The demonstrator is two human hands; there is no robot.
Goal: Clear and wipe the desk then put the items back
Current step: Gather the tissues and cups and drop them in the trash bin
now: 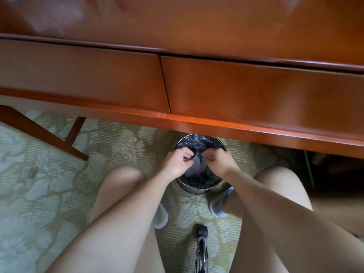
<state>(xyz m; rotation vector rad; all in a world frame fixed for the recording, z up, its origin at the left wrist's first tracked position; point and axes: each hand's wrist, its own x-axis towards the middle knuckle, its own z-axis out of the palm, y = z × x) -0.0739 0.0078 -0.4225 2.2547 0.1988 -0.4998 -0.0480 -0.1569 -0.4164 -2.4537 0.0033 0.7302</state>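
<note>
The left hand (178, 162) and right hand (221, 161) pinch a white tissue (196, 164) (partly hidden) over the bin (197, 191), six o'clock of the desk (236, 91).

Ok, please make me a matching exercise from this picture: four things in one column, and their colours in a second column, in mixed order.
Things:
1. bin liner
2. desk
3. carpet
4. right shoe

Colours:
a. pale green, patterned
b. grey with yellow
c. glossy black
d. reddish-brown

Pairs: 1-c, 2-d, 3-a, 4-b
</note>
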